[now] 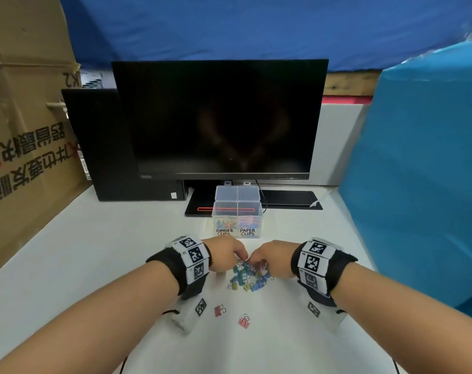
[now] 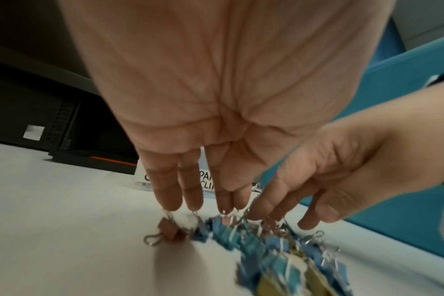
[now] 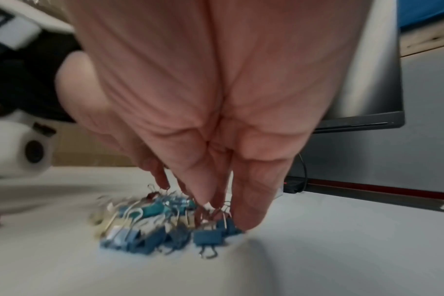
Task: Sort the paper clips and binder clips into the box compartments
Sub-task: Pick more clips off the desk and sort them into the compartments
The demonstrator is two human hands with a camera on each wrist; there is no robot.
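Coloured binder clips (image 1: 249, 275), heaped on bench (image 1: 94, 255) between both hands. Left hand (image 1: 224, 253) and right hand (image 1: 272, 257): fingertips gathering clips; firm hold cannot be told. Box (image 1: 237, 211) just beyond hands. Step: gathering. Next: carry to left compartment.

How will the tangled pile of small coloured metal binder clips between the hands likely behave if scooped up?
The pile of small coloured metal binder clips probably lifts in clumps, since the wire handles interlock. Strays would likely drop, like the two pink binder clips lying apart. Each looks stiff and light.
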